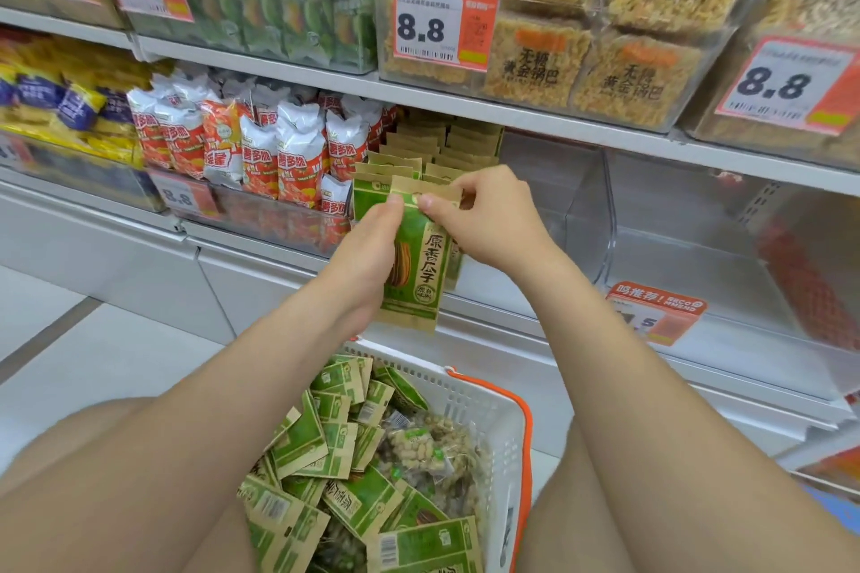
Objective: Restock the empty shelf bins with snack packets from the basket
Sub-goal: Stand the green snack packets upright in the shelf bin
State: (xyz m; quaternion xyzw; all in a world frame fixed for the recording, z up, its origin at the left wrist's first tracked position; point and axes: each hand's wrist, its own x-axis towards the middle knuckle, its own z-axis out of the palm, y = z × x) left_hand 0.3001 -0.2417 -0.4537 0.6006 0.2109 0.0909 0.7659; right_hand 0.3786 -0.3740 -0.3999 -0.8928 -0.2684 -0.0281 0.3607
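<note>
Probably light, flat and semi-stiff, with slick film (so prone to sliding): best taken at the sealed top strip. Holding the packet [415,261] upright just in front of the part-filled bin [471,289], above the basket [489,392]. Left hand [370,247] wrapped round its left edge; right hand [486,219] pinching the top strip, rest loosely curled. Empty bin [698,256] to the right.

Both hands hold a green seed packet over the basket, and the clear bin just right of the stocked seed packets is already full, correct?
Not quite: the head view shows that clear bin empty, not full. The rest holds: the left hand and right hand hold the green seed packet over the basket.
</note>
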